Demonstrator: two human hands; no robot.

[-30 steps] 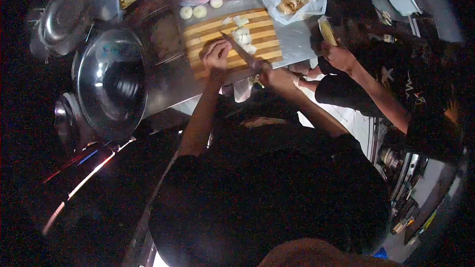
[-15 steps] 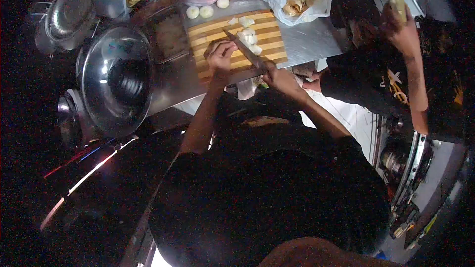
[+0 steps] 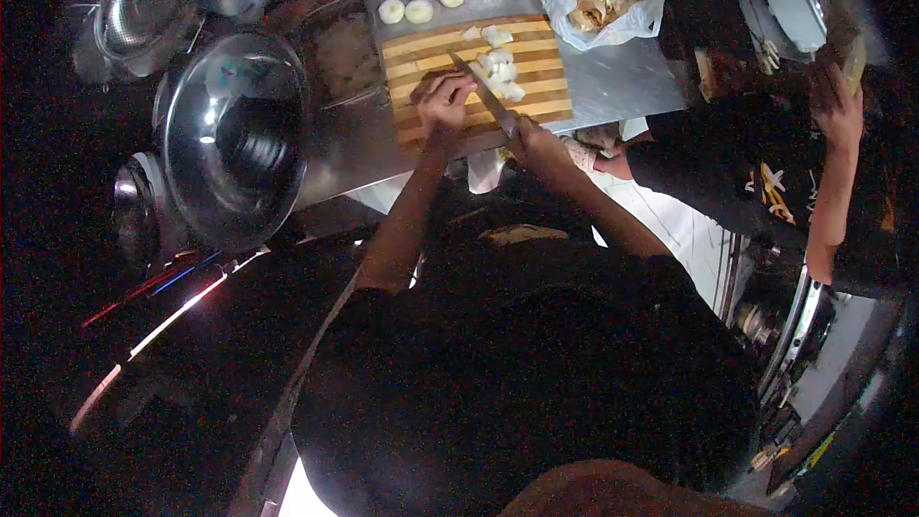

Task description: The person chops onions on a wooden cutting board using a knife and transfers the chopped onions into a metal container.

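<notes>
Striped tan-and-brown wooden cutting board [image 3: 416, 48] on the grey metal bench [image 3: 622, 81]: prob. stiff, fairly heavy; best held by opp. edges. Long, pointed metal knife [image 3: 490, 101], R grip [image 3: 538, 146] wrapped round its handle: rigid, prob. light; hold handle only. White, cut onion-like chunks [image 3: 500, 67] on board, just R of blade: likely firm, wet, slippery; pinch sides w/ fingertips tucked.

Hidden: board's near-L part, behind L grip [image 3: 445, 103]; knife handle, mostly under R fingers; L palm, so can't tell if curled L grip has anything. Blade-to-board contact unclear, too dim.
</notes>
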